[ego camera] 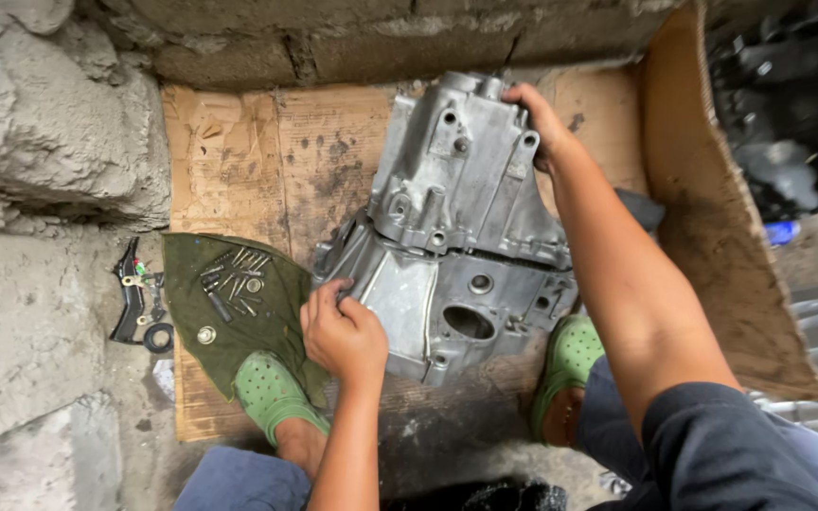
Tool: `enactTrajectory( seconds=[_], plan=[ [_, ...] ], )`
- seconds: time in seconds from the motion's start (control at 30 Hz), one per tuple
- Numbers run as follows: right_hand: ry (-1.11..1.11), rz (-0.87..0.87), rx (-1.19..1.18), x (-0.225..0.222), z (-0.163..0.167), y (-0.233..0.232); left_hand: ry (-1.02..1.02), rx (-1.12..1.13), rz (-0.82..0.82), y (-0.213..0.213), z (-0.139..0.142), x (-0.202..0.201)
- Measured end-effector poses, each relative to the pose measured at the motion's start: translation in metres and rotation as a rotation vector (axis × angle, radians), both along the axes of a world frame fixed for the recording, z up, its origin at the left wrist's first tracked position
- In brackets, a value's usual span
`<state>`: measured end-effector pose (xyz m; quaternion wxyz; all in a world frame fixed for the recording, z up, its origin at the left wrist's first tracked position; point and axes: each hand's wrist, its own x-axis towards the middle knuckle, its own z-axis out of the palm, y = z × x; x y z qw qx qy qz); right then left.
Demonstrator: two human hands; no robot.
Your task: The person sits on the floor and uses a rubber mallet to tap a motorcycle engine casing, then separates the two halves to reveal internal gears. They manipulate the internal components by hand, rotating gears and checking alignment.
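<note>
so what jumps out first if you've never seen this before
A big grey metal engine casing lies mid-frame on stained cardboard, with the right hand on its far top end and the left hand at its near left edge. Left of it, bolts lie scattered on a green cloth.

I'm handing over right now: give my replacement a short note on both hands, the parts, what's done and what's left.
Left hand: fingers on the near left edge of the metal housing.
Right hand: gripping the housing's far top end.
Housing lies on the cardboard, between the green clogs.
Done: bolts and washers lie loose on the green cloth; dark tools sit left of it.
Left: the two housing halves are still joined.
</note>
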<state>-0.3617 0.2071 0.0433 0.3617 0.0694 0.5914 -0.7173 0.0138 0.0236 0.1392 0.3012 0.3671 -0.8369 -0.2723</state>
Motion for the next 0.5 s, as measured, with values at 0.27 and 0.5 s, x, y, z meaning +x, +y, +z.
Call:
enactTrajectory(
  seconds=[0.27, 0.5],
  plan=[
    [0.052, -0.035, -0.065, -0.023, -0.042, 0.015, -0.114, -0.061, -0.134, 0.015, -0.004, -0.036],
    [0.078, -0.077, -0.033, -0.039, -0.027, 0.009, -0.191, -0.038, -0.130, 0.025, 0.006, -0.076]
  ],
)
